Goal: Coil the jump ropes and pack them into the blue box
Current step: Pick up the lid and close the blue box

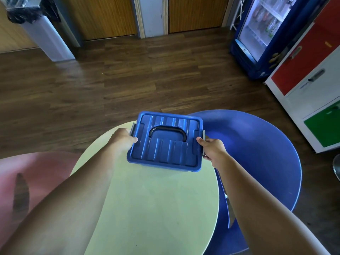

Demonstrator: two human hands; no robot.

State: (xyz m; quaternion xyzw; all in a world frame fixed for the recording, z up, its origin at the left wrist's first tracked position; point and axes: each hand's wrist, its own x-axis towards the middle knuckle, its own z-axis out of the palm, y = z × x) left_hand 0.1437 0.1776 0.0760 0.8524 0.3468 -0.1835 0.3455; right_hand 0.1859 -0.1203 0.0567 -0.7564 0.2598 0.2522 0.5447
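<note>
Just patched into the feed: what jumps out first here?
The blue box, lid on, at the far edge of the pale green round table, gripped at its side latches by the left hand and right hand. Behind it, a big blue chair; no jump ropes visible.

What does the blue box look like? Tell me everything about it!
The blue box looks like shiny plastic. Its ribbed lid is on, with a black handle lying flat in the middle and a grey clip at each side. It sits a bit tilted at the far edge of the pale green table. The left hand and right hand each hold one side, thumbs on the lid. What is inside cannot be seen.
</note>
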